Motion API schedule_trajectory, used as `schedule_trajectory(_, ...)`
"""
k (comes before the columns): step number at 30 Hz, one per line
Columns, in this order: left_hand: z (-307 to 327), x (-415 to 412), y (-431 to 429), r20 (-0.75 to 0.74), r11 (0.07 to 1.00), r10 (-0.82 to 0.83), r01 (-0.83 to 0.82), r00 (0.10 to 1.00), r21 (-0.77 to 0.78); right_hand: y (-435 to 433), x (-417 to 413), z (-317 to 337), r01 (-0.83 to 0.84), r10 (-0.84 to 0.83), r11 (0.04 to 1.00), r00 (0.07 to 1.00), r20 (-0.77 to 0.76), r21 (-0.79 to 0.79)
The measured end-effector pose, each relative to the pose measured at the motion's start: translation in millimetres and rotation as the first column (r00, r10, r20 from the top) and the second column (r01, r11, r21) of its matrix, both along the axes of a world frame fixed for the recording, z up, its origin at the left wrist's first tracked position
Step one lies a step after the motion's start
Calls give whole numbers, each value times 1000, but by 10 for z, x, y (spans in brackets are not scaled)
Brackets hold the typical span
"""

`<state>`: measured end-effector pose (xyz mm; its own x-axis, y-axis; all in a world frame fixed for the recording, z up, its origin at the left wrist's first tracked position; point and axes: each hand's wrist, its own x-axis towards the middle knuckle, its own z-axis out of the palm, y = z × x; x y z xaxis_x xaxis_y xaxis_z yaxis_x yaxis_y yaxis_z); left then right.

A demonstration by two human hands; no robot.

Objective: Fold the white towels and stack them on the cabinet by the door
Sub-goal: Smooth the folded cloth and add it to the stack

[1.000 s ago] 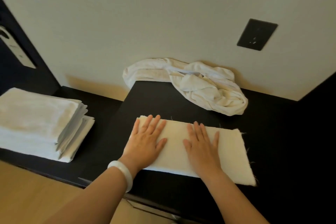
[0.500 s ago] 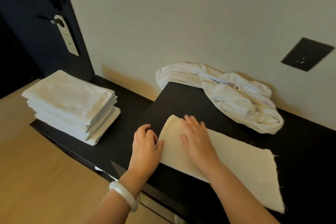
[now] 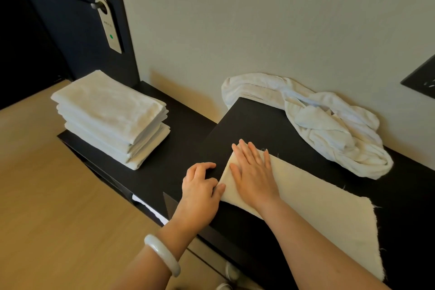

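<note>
A cream towel, folded into a long strip, lies flat on the raised black board of the dark cabinet. My right hand presses flat on the strip's left end, fingers straight. My left hand sits just left of it, fingers curled, thumb and fingers pinching the towel's left edge. A stack of folded white towels stands on the cabinet's left end, by the door. A crumpled heap of white towels lies against the wall behind the board.
The dark door with a handle and a hanging tag is at the upper left. A black wall plate is at the right edge. Wooden floor runs below the cabinet's front edge.
Both hands were pressing flat on the strip. My left hand slid off to its left edge and curled onto it; my right hand shifted to the left end. The view swung left toward the door.
</note>
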<state>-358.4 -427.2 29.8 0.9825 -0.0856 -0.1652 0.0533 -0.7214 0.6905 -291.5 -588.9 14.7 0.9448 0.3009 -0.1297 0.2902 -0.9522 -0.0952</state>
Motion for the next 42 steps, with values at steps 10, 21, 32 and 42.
schedule_trajectory(10,235,47,-303,347,999,-41,47,937,-10,16,-35,-33,104,-114,975,993,40,198)
schedule_trajectory(21,-156,356,-748,145,765,-454,301,879,570,-434,-369,-2,324,-333,937,941,54,129)
schedule_trajectory(32,-184,417,-781,135,801,-404,278,905,531,-1854,-835,71,545,-545,838,838,-39,0)
schedule_trajectory(42,-186,410,-794,129,788,-397,264,909,557,-1173,-720,184,391,-395,919,916,76,58)
